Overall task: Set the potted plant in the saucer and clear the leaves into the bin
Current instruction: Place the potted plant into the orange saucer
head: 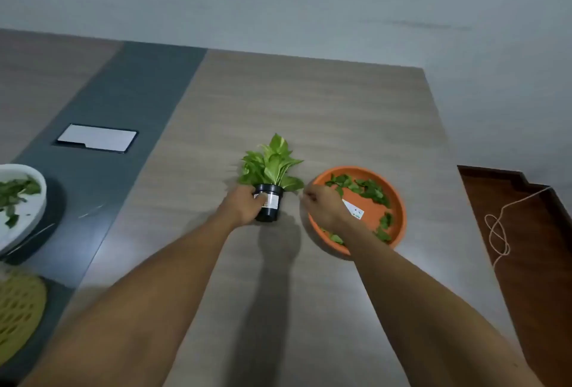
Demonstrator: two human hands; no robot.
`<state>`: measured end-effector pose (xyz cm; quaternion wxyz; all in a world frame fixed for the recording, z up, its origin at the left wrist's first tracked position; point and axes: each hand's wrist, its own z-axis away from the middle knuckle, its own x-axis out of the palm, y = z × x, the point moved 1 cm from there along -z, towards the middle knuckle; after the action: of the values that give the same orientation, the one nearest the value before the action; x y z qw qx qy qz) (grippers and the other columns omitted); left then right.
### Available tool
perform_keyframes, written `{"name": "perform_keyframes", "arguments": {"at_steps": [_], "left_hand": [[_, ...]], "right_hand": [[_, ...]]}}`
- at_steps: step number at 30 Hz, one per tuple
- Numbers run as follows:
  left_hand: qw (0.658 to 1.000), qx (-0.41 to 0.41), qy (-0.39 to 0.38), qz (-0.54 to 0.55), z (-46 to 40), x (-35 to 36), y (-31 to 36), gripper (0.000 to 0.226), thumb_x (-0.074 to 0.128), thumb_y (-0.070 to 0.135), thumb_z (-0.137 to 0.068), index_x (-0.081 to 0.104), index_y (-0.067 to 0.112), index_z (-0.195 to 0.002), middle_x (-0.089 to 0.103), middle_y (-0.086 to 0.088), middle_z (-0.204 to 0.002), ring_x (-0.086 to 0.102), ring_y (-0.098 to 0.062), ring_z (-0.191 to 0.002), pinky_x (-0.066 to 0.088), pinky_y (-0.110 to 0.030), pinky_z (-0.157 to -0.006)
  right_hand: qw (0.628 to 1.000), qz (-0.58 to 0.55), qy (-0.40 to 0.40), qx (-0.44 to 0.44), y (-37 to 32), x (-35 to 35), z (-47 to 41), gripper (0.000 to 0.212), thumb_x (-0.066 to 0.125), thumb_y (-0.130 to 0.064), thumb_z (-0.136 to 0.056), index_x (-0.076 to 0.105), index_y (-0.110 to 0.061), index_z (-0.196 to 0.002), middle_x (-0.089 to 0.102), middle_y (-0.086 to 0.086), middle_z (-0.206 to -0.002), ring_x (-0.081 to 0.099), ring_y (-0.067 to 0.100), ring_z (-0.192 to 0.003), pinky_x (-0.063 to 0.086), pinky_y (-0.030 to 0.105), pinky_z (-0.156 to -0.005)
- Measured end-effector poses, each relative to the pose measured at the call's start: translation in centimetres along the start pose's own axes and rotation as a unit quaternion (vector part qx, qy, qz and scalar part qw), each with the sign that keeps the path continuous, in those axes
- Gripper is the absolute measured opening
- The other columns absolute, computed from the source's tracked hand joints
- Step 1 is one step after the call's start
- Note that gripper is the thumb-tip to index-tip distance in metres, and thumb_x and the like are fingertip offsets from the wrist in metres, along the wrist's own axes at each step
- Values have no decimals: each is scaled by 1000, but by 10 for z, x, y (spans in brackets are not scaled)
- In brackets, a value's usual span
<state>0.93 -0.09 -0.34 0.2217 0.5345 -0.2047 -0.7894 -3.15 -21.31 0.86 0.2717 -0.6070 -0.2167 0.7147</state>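
A small green plant in a black pot (271, 200) stands on the wooden table, left of an orange saucer (397, 200). My left hand (244, 208) grips the pot's left side. Several loose green leaves (370, 190) and a white tag (354, 209) lie in the saucer. My right hand (325, 208) hovers over the saucer's left rim with its fingers curled; whether it pinches a leaf is unclear. A white bin (37, 200) at the left edge holds more leaves.
A white card in a dark frame (97, 138) lies on the grey strip at the back left. A yellow perforated object (18, 309) sits at the lower left. Beyond the table's right edge, a looped string (498, 231) rests on a brown surface.
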Motion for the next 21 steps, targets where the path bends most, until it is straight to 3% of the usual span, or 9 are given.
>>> {"name": "perform_keyframes", "arguments": {"at_steps": [4, 7, 10, 13, 15, 17, 21], "left_hand": [[997, -55, -2, 58, -11, 9, -6, 41, 51, 40, -98, 69, 5, -86, 72, -20, -100, 65, -35, -98, 41, -32, -73], [986, -95, 5, 139, -22, 18, -13, 46, 48, 43, -98, 74, 6, -101, 73, -18, -106, 65, -35, -102, 47, -35, -82], [964, -139, -8, 225, -44, 37, -35, 60, 48, 62, -83, 75, 10, -96, 75, -15, -105, 69, -35, -97, 56, -45, -89], [932, -170, -20, 319, -74, 66, -70, 66, 49, 69, -69, 73, 11, -89, 77, -12, -94, 73, -34, -89, 59, -56, -84], [925, -182, -18, 334, -60, 52, -48, 54, 51, 59, -81, 72, 10, -92, 76, -9, -93, 71, -30, -86, 59, -46, -83], [923, -183, -18, 339, -45, 39, -31, 38, 51, 44, -95, 72, 12, -95, 72, -7, -91, 66, -24, -78, 52, -33, -72], [920, -160, -21, 356, -38, 33, -20, 25, 50, 30, -101, 69, 13, -103, 70, -6, -94, 60, -15, -72, 42, -27, -59]], "right_hand": [[997, -53, -31, 44, -5, 17, -18, 27, 53, -22, -97, 70, -2, -89, 71, 14, -82, 65, 28, -77, 46, 37, -68], [990, -104, -48, 84, -2, 41, -34, 28, 51, -20, -97, 65, -2, -81, 62, 12, -74, 57, 23, -71, 39, 34, -61], [975, -167, -55, 135, 8, 66, -50, 35, 51, -35, -94, 63, -6, -78, 56, 10, -71, 56, 25, -69, 56, 48, -71], [939, -273, -67, 197, 3, 73, -54, 28, 53, -27, -98, 68, -3, -97, 58, 12, -77, 58, 26, -70, 57, 48, -69], [920, -317, -75, 219, -1, 71, -54, 16, 54, -24, -99, 67, -15, -99, 66, 8, -84, 64, 24, -75, 58, 42, -65], [907, -346, -84, 223, -2, 71, -53, 11, 53, -21, -100, 64, -22, -98, 68, 4, -86, 66, 20, -77, 54, 33, -63], [905, -356, -83, 215, -4, 65, -48, 13, 53, -20, -101, 65, -20, -100, 70, 9, -92, 65, 19, -76, 52, 30, -63]]}}
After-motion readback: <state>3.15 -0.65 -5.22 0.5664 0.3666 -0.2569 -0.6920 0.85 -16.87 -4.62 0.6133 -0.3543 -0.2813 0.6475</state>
